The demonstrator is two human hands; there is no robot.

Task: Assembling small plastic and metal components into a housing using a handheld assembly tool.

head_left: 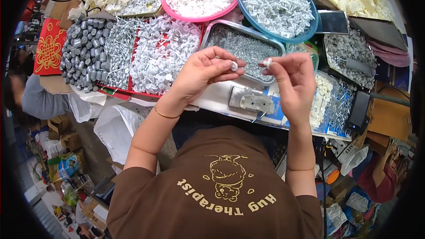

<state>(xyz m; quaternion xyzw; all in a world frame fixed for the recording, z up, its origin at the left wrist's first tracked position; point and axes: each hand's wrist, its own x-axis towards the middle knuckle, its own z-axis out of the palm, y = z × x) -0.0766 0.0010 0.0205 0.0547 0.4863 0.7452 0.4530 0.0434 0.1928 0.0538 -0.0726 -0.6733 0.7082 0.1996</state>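
Observation:
Over the workbench my left hand (204, 71) pinches a small white round-headed plastic piece (234, 65) between thumb and fingers. Level with it, my right hand (293, 82) grips another small white plastic piece (268, 63) at its fingertips. The two pieces are apart. Behind them lies a metal tray (278, 43) of small silver pins or screws. Below the hands, on the bench edge, sits a small metal-and-white fixture (252, 101). Fine details of both held pieces are too small to make out.
A pink basin (165, 1) and a teal basin (315, 17) hold white plastic parts. Grey cylinders (86, 51) and loose white-headed parts (161, 57) lie to the left. A phone (333, 22) and a black box (358, 113) stand right. Other people (385, 172) are nearby.

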